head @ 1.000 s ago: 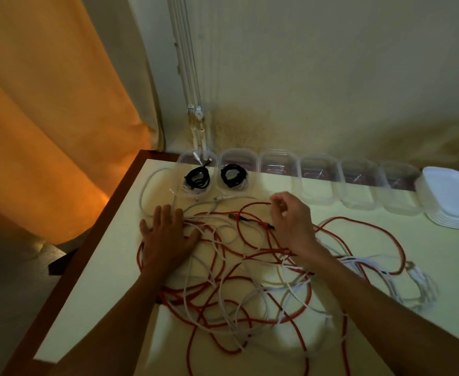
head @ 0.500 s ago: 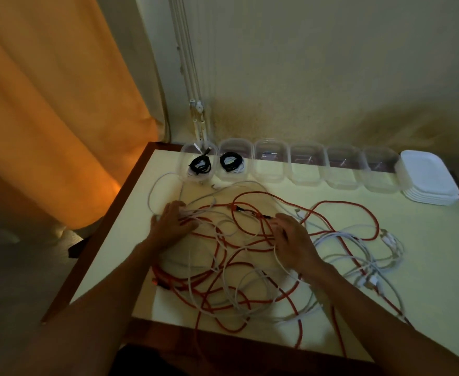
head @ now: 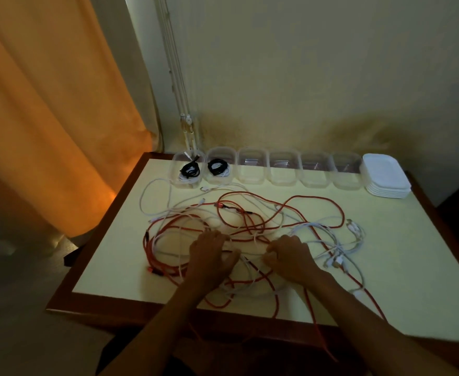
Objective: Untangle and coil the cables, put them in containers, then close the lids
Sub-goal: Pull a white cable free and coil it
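Working into the limp, snag-prone tangle of red and white cables (head: 250,234) on the table (head: 386,267), I have my left hand (head: 209,256) flat and open on it, my right hand (head: 291,256) curled, holding I cannot tell what; best taken at a free plug end.

All I see of myself is two bare forearms, no sleeves, no watch or rings on my left hand (head: 210,256) or right hand (head: 293,256).
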`<action>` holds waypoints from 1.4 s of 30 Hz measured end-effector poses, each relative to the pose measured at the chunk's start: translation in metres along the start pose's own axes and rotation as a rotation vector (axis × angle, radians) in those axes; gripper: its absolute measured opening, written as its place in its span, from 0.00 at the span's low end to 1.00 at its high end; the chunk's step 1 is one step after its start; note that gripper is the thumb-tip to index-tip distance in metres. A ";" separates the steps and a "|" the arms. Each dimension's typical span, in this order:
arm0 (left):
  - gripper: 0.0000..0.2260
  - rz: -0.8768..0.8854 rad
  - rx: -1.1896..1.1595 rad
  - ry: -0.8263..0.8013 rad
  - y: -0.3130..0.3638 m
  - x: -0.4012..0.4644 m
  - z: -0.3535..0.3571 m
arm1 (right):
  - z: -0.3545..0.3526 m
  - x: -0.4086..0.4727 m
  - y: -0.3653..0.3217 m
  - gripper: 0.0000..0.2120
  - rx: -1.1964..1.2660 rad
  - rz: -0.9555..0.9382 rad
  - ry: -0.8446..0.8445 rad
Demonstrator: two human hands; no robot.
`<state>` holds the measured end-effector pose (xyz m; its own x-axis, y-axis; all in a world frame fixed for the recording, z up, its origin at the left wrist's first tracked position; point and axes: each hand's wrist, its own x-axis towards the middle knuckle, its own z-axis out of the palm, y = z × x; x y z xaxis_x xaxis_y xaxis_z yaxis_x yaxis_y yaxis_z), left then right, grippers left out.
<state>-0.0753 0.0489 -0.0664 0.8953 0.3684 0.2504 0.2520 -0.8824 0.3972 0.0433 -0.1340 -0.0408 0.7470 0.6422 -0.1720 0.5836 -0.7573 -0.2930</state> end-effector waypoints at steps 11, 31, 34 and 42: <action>0.22 0.165 0.002 -0.328 0.067 0.022 -0.011 | -0.064 -0.051 0.002 0.09 0.609 -0.084 -0.046; 0.07 -0.592 -1.203 0.082 0.121 0.071 -0.104 | -0.111 -0.055 0.091 0.07 0.094 0.241 0.165; 0.04 -0.603 -1.036 -0.038 0.118 0.049 -0.088 | -0.112 -0.056 0.090 0.07 0.344 0.342 0.316; 0.11 -0.324 -0.858 -0.548 0.134 0.014 -0.042 | -0.165 -0.066 0.057 0.08 1.753 0.264 0.354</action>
<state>-0.0442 -0.0516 0.0269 0.9287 0.1784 -0.3251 0.3563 -0.1864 0.9156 0.0800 -0.2395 0.1090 0.9164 0.3085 -0.2550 -0.3518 0.3170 -0.8808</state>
